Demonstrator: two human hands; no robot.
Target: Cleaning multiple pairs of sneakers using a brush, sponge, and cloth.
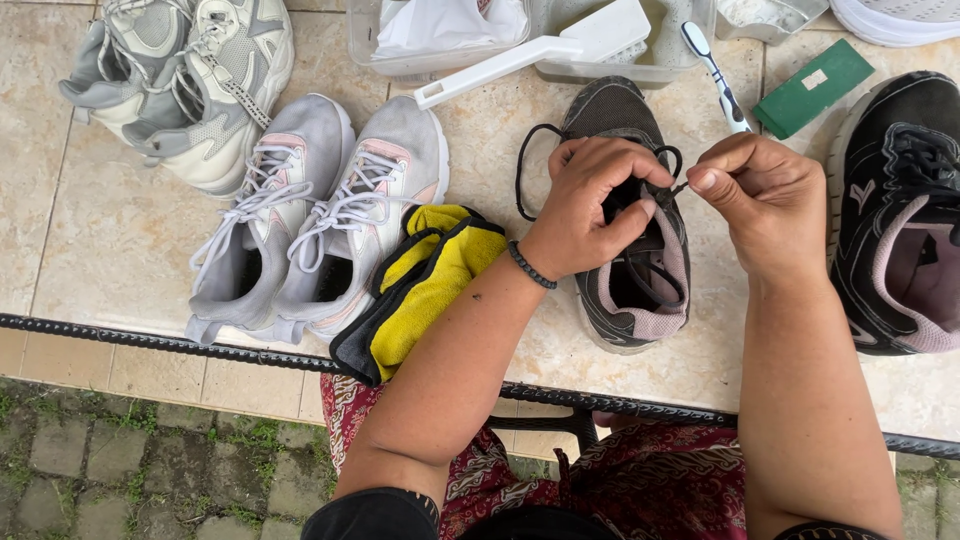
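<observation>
A dark grey sneaker (625,290) with a pink lining lies on the tiled table, toe pointing away from me. My left hand (590,205) rests over its tongue and eyelets, fingers curled on the shoe. My right hand (765,195) pinches the tip of the black shoelace (522,170) just right of the shoe's upper. The lace loops out to the left of the toe.
A yellow and black cloth (425,285) lies left of my forearm. Two pairs of grey and white sneakers (320,215) sit further left. A black sneaker (895,220), a green block (812,88), a toothbrush (715,75), a white brush (540,48) and clear tubs (365,45) stand around. The table edge (150,340) runs along the front.
</observation>
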